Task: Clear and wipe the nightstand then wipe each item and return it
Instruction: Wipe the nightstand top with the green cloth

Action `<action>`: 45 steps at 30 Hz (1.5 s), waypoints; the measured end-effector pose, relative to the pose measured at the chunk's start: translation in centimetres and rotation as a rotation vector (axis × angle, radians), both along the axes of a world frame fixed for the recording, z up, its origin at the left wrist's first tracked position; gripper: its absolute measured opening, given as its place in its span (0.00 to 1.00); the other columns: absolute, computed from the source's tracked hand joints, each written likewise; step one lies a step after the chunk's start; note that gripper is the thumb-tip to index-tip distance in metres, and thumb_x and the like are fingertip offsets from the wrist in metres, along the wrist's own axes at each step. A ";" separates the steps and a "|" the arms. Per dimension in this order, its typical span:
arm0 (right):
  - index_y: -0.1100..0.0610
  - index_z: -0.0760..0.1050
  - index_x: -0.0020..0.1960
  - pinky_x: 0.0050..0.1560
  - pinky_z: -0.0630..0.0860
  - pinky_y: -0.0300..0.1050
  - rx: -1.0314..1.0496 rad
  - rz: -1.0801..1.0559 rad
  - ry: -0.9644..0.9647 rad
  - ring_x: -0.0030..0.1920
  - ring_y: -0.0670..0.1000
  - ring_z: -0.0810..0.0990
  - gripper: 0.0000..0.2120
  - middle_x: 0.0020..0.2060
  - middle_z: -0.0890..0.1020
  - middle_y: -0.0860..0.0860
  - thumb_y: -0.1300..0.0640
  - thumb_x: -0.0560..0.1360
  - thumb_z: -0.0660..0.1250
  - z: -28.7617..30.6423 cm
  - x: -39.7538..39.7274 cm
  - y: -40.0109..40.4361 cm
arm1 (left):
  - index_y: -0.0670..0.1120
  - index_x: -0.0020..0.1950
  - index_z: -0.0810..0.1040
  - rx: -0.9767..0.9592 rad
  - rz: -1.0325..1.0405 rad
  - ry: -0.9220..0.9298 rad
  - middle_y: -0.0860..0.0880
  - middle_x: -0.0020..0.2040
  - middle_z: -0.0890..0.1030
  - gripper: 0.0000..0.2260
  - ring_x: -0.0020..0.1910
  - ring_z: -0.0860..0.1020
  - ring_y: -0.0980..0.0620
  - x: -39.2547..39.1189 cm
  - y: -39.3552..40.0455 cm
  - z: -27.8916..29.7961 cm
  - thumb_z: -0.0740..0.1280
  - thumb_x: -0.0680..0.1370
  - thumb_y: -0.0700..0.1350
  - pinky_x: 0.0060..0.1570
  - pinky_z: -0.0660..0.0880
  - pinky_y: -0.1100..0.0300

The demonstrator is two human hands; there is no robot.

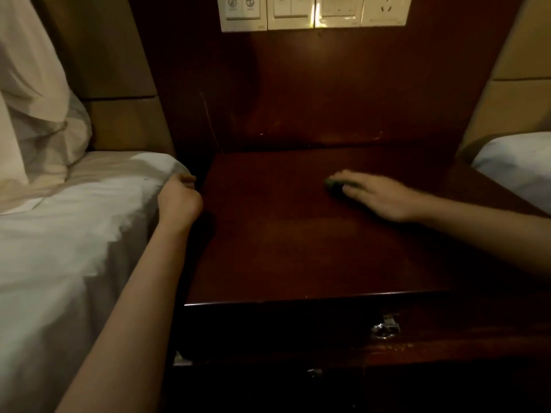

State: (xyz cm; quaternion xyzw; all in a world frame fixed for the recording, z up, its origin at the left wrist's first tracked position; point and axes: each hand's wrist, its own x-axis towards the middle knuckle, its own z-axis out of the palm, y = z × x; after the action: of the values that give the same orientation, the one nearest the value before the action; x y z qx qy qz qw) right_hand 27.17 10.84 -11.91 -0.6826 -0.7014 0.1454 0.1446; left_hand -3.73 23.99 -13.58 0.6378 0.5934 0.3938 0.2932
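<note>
The dark wooden nightstand point(298, 248) fills the middle of the view, and only my right hand and a cloth lie on its top. My right hand point(375, 195) lies flat on the top toward the back right, fingers stretched over a small dark green cloth point(332, 183) that peeks out under the fingertips. My left hand point(179, 198) rests at the nightstand's left edge against the white bedding, fingers loosely curled; I cannot tell whether it holds anything.
A bed with white sheets point(74, 234) and a pillow point(35, 84) lies to the left. A second white bed corner point(518, 165) shows at right. A switch and socket panel point(313, 10) is on the wooden wall behind. A drawer handle point(384, 327) sits below the front edge.
</note>
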 end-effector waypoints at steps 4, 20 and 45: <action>0.47 0.60 0.74 0.65 0.65 0.52 -0.009 -0.383 -0.144 0.70 0.56 0.65 0.22 0.73 0.64 0.52 0.45 0.82 0.47 0.3 3.3 6.8 | 0.42 0.64 0.73 -0.054 0.008 -0.196 0.40 0.49 0.77 0.19 0.34 0.72 0.47 0.1 0.5 -0.1 0.53 0.75 0.33 0.35 0.67 0.56; 0.47 0.63 0.73 0.75 0.44 0.50 0.024 0.415 -0.021 0.76 0.48 0.52 0.19 0.75 0.61 0.49 0.50 0.83 0.49 -0.3 -16.1 8.5 | 0.44 0.75 0.61 -0.018 0.131 -0.123 0.38 0.71 0.67 0.25 0.69 0.66 0.40 -0.1 -3.4 2.4 0.40 0.84 0.51 0.68 0.60 0.50; 0.54 0.67 0.71 0.71 0.59 0.44 0.511 -0.091 -0.222 0.71 0.51 0.65 0.20 0.71 0.68 0.51 0.51 0.81 0.56 -3.6 -27.8 -6.6 | 0.46 0.75 0.61 -0.190 -0.071 -1.120 0.40 0.73 0.65 0.30 0.73 0.63 0.45 -7.4 -18.5 -4.1 0.38 0.81 0.61 0.70 0.60 0.53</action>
State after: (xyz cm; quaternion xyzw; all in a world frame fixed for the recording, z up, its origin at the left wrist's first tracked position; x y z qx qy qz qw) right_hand -0.61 4.29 -15.54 -0.6667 -0.6953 -0.1185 0.2408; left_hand -11.12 5.49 -17.71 0.3222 0.3582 0.6068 0.6322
